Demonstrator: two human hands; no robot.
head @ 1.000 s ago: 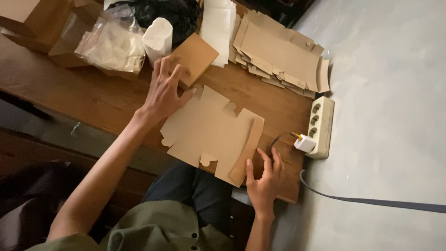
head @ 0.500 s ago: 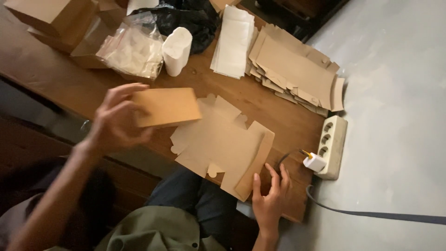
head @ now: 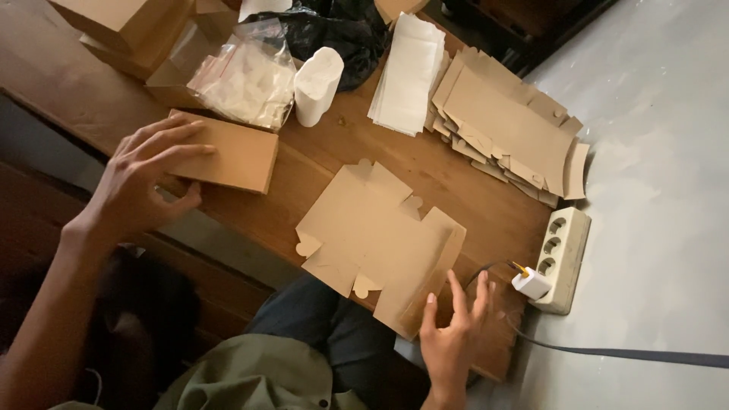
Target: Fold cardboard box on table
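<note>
My left hand (head: 144, 182) rests on a folded brown cardboard box (head: 231, 156) lying flat near the left edge of the wooden table (head: 357, 148), fingers spread over its near end and thumb under its edge. A flat die-cut cardboard blank (head: 372, 235) lies unfolded in the middle of the table. At the near right corner of that blank hovers my right hand (head: 454, 334), its fingers apart and a fingertip touching the cardboard edge.
A stack of flat cardboard blanks (head: 509, 133) and white paper sheets (head: 408, 76) lie at the back right. A white roll (head: 315, 83), clear plastic bags (head: 243, 76), a black bag (head: 342, 30) and finished boxes (head: 125, 26) stand behind. A power strip (head: 560, 258) with a plugged charger sits at the table's right end.
My left hand carried the folded box from the back of the table over to the left and set it down flat. My right hand stayed by the blank's near corner.
</note>
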